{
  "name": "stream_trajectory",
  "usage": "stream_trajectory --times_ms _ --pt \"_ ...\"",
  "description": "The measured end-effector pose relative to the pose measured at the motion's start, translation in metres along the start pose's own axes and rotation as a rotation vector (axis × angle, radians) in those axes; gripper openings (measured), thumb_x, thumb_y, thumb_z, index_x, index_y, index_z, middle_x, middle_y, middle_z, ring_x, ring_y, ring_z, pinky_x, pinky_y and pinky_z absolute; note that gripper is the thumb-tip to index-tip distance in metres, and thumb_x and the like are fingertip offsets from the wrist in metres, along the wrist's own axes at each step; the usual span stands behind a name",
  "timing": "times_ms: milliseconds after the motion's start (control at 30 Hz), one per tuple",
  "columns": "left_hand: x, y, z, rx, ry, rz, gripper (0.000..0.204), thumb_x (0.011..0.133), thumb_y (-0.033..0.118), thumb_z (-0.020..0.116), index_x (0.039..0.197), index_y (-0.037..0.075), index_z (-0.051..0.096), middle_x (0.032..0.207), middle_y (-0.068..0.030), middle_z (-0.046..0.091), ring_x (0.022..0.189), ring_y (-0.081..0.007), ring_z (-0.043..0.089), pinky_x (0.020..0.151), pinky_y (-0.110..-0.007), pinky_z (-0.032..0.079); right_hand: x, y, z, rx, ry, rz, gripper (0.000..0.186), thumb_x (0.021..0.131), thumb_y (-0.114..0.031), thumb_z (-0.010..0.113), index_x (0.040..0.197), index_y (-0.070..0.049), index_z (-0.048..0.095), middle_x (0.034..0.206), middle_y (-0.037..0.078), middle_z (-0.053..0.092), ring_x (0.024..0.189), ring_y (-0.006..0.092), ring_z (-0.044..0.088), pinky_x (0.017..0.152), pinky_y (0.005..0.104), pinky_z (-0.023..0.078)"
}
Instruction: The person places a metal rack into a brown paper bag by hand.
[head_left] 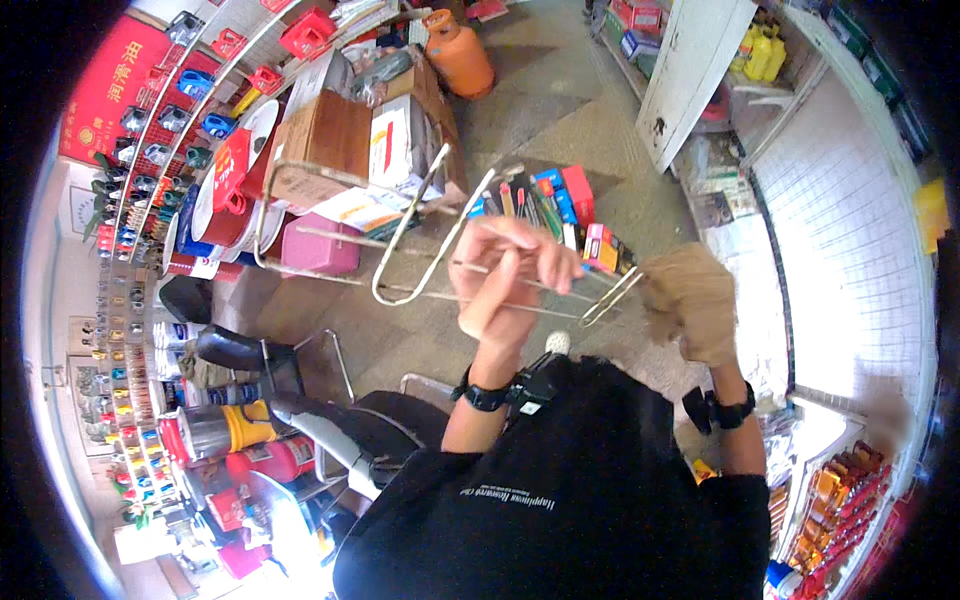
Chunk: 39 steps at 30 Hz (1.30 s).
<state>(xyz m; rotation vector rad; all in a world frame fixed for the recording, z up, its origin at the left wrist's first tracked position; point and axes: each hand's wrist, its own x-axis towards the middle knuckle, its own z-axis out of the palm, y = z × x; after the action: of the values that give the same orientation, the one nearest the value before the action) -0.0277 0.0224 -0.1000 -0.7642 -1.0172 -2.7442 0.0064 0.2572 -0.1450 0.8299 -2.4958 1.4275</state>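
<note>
My left hand (pixel 500 285) is closed round the thin bars of a bent wire rack (pixel 400 298), held up in front of my chest. The rack is pale metal, with a long hook-like loop rising at its left and a narrow loop (pixel 612 298) at its right end. Close by that narrow loop is my right hand, hidden in a bunched brown cloth (pixel 692 300). The cloth is smeared by motion and its fingers do not show, but the shape looks closed. Whether cloth and wire touch, I cannot tell.
Below the rack, a group of small coloured boxes (pixel 575 195) stands on the tiled floor. Cardboard boxes (pixel 325 130) and a pink bin (pixel 318 243) are at the left, an orange gas cylinder (pixel 460 60) beyond. A black chair (pixel 370 425) is left of me; shelves line both sides.
</note>
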Motion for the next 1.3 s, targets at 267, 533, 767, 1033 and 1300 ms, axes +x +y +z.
stream_trajectory --times_ms 267,533,767,1033,1300 --pt "0.004 -0.049 0.005 0.15 -0.112 -0.099 0.019 0.087 0.013 0.052 0.094 -0.004 0.051 0.073 -0.0123 0.053 0.063 -0.0189 0.052 0.062 -0.034 0.047 0.029 -0.035 -0.029 -0.351 0.344 0.05 0.024 0.075 -0.009 0.06 0.099 -0.003 0.064 0.105 0.012 0.064 0.097 0.0281 0.059 0.094 0.035 0.042" --pt "0.011 -0.091 0.015 0.832 -0.226 -0.078 0.024 0.072 0.005 0.059 0.095 -0.002 0.056 0.073 -0.0105 0.057 0.064 -0.0169 0.055 0.061 -0.028 0.043 0.024 -0.034 -0.018 -0.684 0.259 -0.056 0.034 0.075 -0.01 0.062 0.108 -0.004 0.061 0.115 0.012 0.06 0.106 0.0256 0.056 0.095 0.0329 0.041" --pt "-0.001 -0.115 0.009 1.025 -0.345 -0.23 0.032 0.067 -0.001 0.061 0.098 0.0 0.051 0.076 -0.0137 0.057 0.067 -0.0258 0.058 0.062 -0.032 0.044 0.007 -0.001 -0.01 -0.189 0.437 0.044 0.035 0.079 -0.016 0.056 0.112 -0.002 0.058 0.112 0.012 0.06 0.104 0.0257 0.056 0.096 0.0349 0.04" --pt "-0.013 -0.147 -0.004 1.022 -0.517 -0.373 0.049 0.068 0.002 0.066 0.11 0.0 0.039 0.093 -0.0222 0.052 0.09 -0.0398 0.053 0.076 -0.038 0.043 0.0 0.027 0.007 -0.24 0.48 0.148 0.041 0.077 -0.016 0.063 0.112 0.002 0.054 0.111 0.011 0.059 0.101 0.0201 0.057 0.087 0.0323 0.045" --pt "-0.034 -0.173 -0.032 0.782 -0.61 -0.347 0.051 0.074 0.003 0.066 0.12 -0.001 0.044 0.112 -0.0189 0.055 0.104 -0.0318 0.054 0.088 -0.035 0.043 -0.004 0.039 0.023 0.086 0.558 0.216 0.025 0.086 -0.014 0.057 0.107 0.0 0.056 0.098 0.012 0.062 0.088 0.0242 0.061 0.078 0.0328 0.049"
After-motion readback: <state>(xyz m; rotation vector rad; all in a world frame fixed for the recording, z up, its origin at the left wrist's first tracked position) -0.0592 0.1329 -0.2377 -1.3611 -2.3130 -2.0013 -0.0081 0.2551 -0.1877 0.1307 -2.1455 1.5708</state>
